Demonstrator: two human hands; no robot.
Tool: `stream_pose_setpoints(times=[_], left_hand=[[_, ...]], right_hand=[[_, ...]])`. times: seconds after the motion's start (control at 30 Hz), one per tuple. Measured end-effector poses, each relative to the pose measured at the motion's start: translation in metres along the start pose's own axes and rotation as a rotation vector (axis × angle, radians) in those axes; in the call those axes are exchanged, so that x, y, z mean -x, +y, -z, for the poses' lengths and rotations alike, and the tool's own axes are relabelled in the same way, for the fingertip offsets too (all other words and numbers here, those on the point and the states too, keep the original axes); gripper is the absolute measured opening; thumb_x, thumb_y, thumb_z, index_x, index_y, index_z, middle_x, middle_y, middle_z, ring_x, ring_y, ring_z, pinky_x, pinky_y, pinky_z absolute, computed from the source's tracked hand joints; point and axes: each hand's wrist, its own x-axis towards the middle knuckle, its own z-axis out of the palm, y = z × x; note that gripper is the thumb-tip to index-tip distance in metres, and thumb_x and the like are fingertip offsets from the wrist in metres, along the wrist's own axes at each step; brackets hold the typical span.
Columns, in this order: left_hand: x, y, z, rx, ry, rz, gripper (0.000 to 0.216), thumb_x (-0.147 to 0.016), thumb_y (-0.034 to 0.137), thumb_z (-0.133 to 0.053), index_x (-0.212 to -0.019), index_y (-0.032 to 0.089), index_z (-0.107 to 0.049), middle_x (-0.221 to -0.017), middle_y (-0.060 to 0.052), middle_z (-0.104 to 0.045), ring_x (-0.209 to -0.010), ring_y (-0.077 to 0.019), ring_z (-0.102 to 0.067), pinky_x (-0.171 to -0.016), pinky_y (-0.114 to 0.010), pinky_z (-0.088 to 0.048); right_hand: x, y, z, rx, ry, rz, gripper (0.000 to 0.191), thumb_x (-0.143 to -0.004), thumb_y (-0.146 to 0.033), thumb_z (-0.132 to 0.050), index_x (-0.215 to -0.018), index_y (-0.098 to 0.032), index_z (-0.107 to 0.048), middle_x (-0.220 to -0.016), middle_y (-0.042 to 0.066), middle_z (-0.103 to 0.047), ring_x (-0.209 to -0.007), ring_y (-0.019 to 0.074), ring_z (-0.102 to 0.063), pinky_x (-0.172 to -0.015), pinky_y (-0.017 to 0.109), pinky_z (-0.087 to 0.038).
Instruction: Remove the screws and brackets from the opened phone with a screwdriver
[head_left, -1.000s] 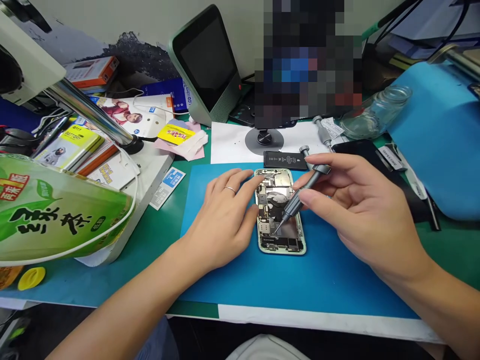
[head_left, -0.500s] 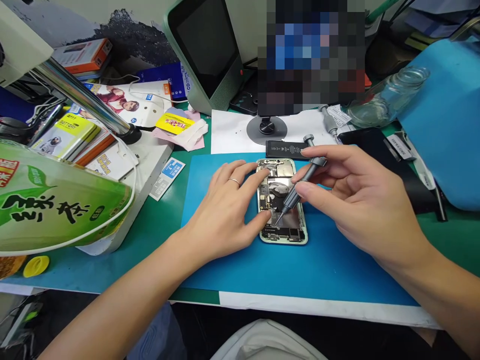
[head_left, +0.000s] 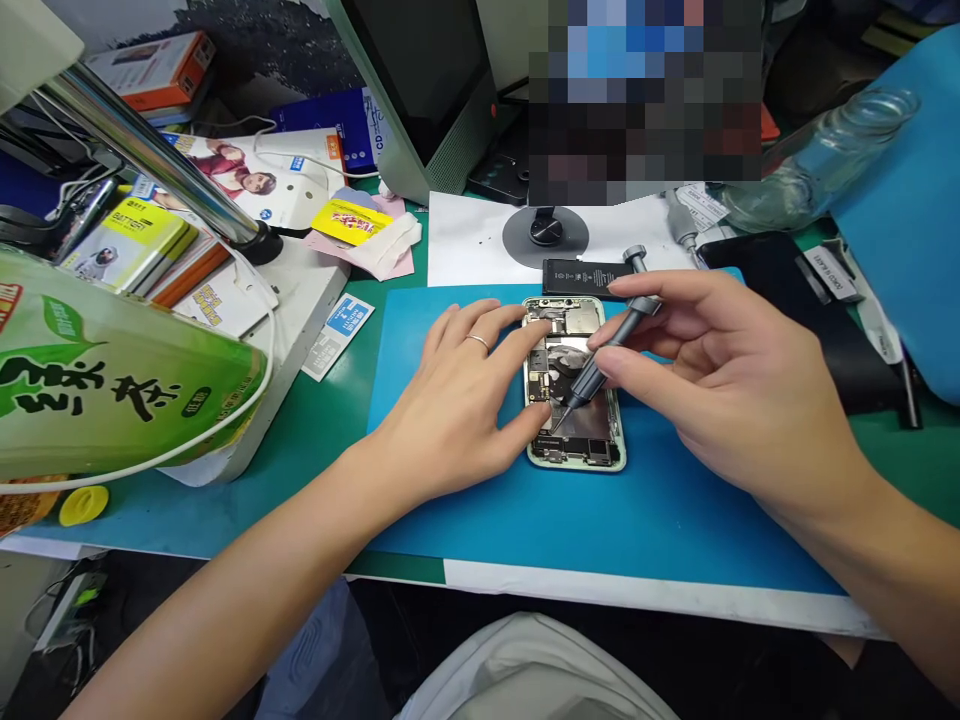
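Note:
An opened smartphone (head_left: pixel 576 405) with a pale green frame lies on the blue mat, its inner boards and metal plates exposed. My left hand (head_left: pixel 457 400), wearing a ring, holds the phone along its left side, thumb and index fingertip pressed on it. In my right hand (head_left: pixel 739 385) is a slim grey screwdriver (head_left: pixel 592 375), pinched between thumb and fingers and tilted. Its tip points down at the lower left inside of the phone; whether it touches I cannot tell. A black phone battery (head_left: pixel 581 277) lies just behind the phone.
A glass jar (head_left: pixel 817 165) lies at the back right near a blue backrest-like shape (head_left: pixel 915 230). Another grey screwdriver (head_left: pixel 682 220) and a black flat piece (head_left: pixel 787 290) lie right. A green tea bottle (head_left: pixel 127 370), lamp pole (head_left: pixel 161 160) and boxes (head_left: pixel 135 235) crowd the left.
The whole view has shifted slightly, so the phone and mat appear higher and a little to the right. Both hands keep nearly the same hold, and the screwdriver tip stays over the phone's lower left.

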Motion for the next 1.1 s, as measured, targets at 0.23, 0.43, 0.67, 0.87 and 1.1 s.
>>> stream_pose_setpoints(times=[0.23, 0.43, 0.67, 0.87, 1.1], left_hand=[[0.000, 0.000, 0.001, -0.002, -0.004, 0.004, 0.058, -0.099, 0.036, -0.063, -0.152, 0.017, -0.050, -0.162, -0.013, -0.049, -0.153, -0.0362, -0.038, -0.129, -0.061, -0.029], [0.001, -0.001, 0.000, -0.002, -0.004, 0.001, 0.057, -0.099, 0.037, -0.062, -0.152, 0.019, -0.050, -0.162, -0.013, -0.049, -0.153, -0.0360, -0.038, -0.129, -0.061, -0.028], [0.001, -0.001, 0.000, -0.009, -0.011, 0.004, 0.056, -0.100, 0.037, -0.062, -0.152, 0.019, -0.050, -0.162, -0.013, -0.049, -0.154, -0.0354, -0.037, -0.129, -0.060, -0.028], [0.001, -0.001, 0.000, -0.011, -0.010, 0.001, 0.056, -0.099, 0.037, -0.061, -0.151, 0.019, -0.051, -0.161, -0.014, -0.049, -0.154, -0.0358, -0.037, -0.129, -0.060, -0.027], [0.000, -0.001, 0.001, -0.011, -0.012, -0.001, 0.057, -0.099, 0.037, -0.063, -0.151, 0.018, -0.052, -0.161, -0.014, -0.049, -0.151, -0.0352, -0.039, -0.129, -0.059, -0.027]], right_hand=[[0.001, -0.001, -0.001, 0.039, 0.018, 0.023, 0.042, -0.081, -0.027, -0.084, -0.121, -0.026, -0.072, -0.098, 0.001, -0.073, -0.079, 0.0072, -0.069, -0.069, 0.014, -0.062], [0.003, -0.002, -0.002, 0.087, 0.027, 0.066, 0.042, -0.082, -0.026, -0.084, -0.123, -0.026, -0.072, -0.100, 0.000, -0.072, -0.084, 0.0057, -0.071, -0.069, 0.009, -0.061], [0.006, -0.005, -0.001, 0.152, 0.035, 0.090, 0.043, -0.083, -0.027, -0.083, -0.125, -0.027, -0.072, -0.105, -0.001, -0.073, -0.087, 0.0037, -0.071, -0.067, 0.003, -0.058], [0.009, -0.006, -0.001, 0.178, 0.037, 0.133, 0.044, -0.085, -0.028, -0.082, -0.127, -0.028, -0.070, -0.105, 0.001, -0.074, -0.086, 0.0080, -0.072, -0.060, 0.011, -0.059], [0.019, -0.010, 0.003, 0.175, 0.002, 0.375, 0.065, -0.083, -0.014, -0.080, -0.139, -0.042, -0.063, -0.126, -0.003, -0.071, -0.098, 0.0113, -0.075, -0.080, 0.023, -0.070]])
